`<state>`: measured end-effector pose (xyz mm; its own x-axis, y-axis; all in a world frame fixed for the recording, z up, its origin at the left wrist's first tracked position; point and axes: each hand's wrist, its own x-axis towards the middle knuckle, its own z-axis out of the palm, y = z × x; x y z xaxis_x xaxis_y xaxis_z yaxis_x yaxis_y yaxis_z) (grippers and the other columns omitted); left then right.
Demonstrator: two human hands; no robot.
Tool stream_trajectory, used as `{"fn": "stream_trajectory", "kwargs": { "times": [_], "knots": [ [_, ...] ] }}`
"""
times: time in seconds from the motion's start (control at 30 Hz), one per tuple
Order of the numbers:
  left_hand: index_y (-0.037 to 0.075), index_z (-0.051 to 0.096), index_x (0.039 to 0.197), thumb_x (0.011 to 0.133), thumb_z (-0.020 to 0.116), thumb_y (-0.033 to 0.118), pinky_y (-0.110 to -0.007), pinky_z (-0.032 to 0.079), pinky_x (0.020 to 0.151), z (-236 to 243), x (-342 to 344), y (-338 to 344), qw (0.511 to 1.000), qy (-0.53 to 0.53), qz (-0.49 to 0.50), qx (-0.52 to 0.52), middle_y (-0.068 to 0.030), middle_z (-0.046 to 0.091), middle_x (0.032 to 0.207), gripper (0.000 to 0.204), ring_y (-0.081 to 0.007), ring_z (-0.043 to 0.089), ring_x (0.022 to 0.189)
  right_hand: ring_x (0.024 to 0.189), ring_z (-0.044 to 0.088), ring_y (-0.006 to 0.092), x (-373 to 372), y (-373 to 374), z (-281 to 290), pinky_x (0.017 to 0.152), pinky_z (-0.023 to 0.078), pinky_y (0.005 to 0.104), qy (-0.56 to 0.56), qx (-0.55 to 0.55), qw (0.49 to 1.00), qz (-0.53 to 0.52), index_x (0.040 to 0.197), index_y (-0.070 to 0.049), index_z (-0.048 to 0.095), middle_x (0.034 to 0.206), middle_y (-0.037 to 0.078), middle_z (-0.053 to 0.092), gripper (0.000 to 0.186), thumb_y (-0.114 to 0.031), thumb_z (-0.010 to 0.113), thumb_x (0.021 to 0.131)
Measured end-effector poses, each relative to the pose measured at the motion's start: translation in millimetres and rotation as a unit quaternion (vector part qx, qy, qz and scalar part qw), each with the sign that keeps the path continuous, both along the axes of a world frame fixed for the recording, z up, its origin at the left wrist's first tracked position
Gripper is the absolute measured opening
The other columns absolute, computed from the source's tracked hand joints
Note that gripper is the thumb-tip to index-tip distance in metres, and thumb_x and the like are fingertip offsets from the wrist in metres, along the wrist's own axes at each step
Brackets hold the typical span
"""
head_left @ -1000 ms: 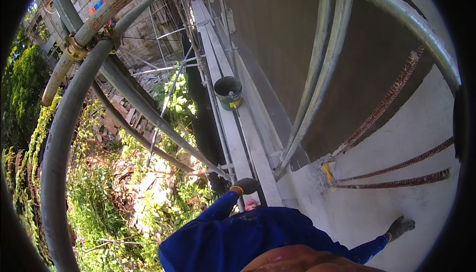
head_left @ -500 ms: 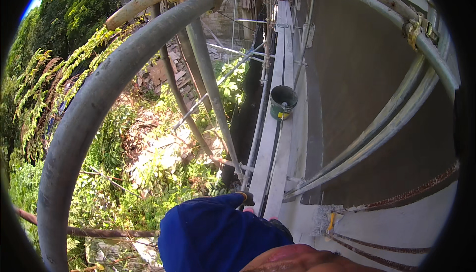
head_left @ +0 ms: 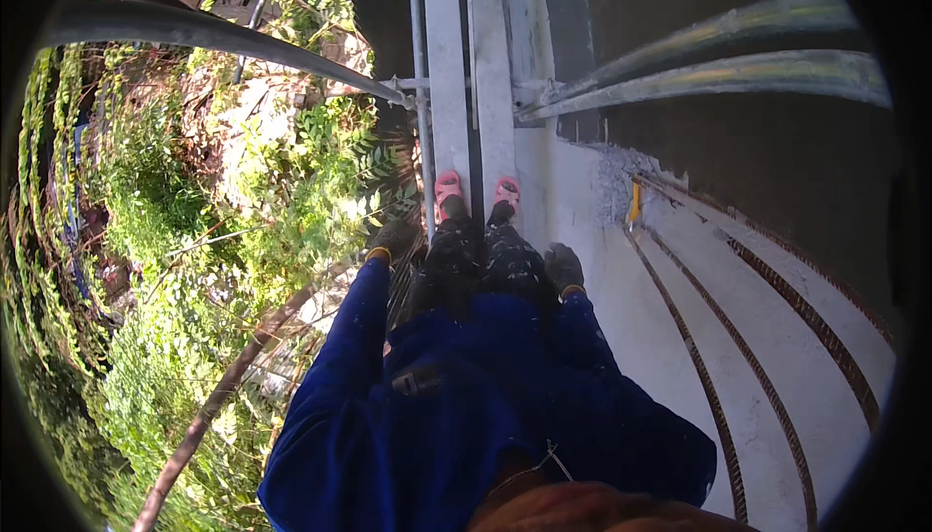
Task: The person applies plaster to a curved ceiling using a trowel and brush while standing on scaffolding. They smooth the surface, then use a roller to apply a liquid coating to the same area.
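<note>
No packages, labels, signs or screens are visible in this view: only scaffold planks, metal tubes, a plastered wall and foliage below appear, none carrying any printed panel, tag or display.

The person wears a big blue jacket with long sleeves, dark gloves with yellow cuffs on the left hand (head_left: 391,239) and the right hand (head_left: 563,267), black trousers with tiny white spots, and pink sandals (head_left: 476,189) on both feet.
</note>
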<state>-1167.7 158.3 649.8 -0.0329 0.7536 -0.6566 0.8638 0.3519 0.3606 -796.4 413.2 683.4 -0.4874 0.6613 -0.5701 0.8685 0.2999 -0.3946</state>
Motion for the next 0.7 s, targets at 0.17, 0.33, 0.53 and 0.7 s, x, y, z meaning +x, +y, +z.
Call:
{"fn": "stream_trajectory", "kwargs": {
  "times": [0.17, 0.33, 0.53, 0.7],
  "knots": [
    [0.007, 0.068, 0.105, 0.095, 0.052, 0.035, -0.049, 0.053, 0.080, -4, 98, 43, 0.986, -0.136, 0.058, -0.079, -0.0233, 0.069, 0.094, 0.033, -0.0395, 0.067, 0.094, 0.109, 0.063, 0.0357, -51, 60, 10, 0.094, 0.050, 0.0422, 0.094, 0.046, 0.992, -0.073, 0.121, -0.001, 0.062, 0.115, 0.022, 0.065, 0.040, -0.025, 0.064, 0.089],
    [0.006, 0.057, 0.129, 0.079, 0.068, 0.053, -0.053, 0.047, 0.095, 24, 157, 92, 0.943, -0.065, 0.270, -0.180, -0.0313, 0.057, 0.124, 0.070, -0.0479, 0.057, 0.115, 0.127, 0.048, 0.0409, -15, 103, -65, 0.108, 0.038, 0.0483, -0.027, 0.229, 0.961, -0.155, 0.138, 0.003, 0.045, 0.134, 0.026, 0.053, 0.063, -0.033, 0.062, 0.088],
    [0.004, 0.059, 0.128, 0.079, 0.068, 0.052, -0.052, 0.046, 0.097, -19, 170, 69, 0.937, -0.065, 0.259, -0.224, -0.0316, 0.054, 0.127, 0.069, -0.0471, 0.056, 0.117, 0.133, 0.044, 0.0419, 61, 182, -137, 0.113, 0.034, 0.0483, -0.269, 0.357, 0.877, -0.177, 0.142, 0.010, 0.035, 0.139, 0.029, 0.047, 0.079, -0.035, 0.065, 0.083],
    [0.007, 0.059, 0.128, 0.079, 0.069, 0.053, -0.052, 0.047, 0.097, -2, 169, 91, 0.943, -0.016, 0.253, -0.218, -0.0329, 0.054, 0.125, 0.068, -0.0470, 0.057, 0.114, 0.109, 0.063, 0.0409, 78, 226, -146, 0.094, 0.049, 0.0535, -0.364, 0.172, 0.861, -0.311, 0.118, -0.009, 0.061, 0.118, 0.019, 0.063, 0.043, -0.032, 0.060, 0.081]
  ]
}}
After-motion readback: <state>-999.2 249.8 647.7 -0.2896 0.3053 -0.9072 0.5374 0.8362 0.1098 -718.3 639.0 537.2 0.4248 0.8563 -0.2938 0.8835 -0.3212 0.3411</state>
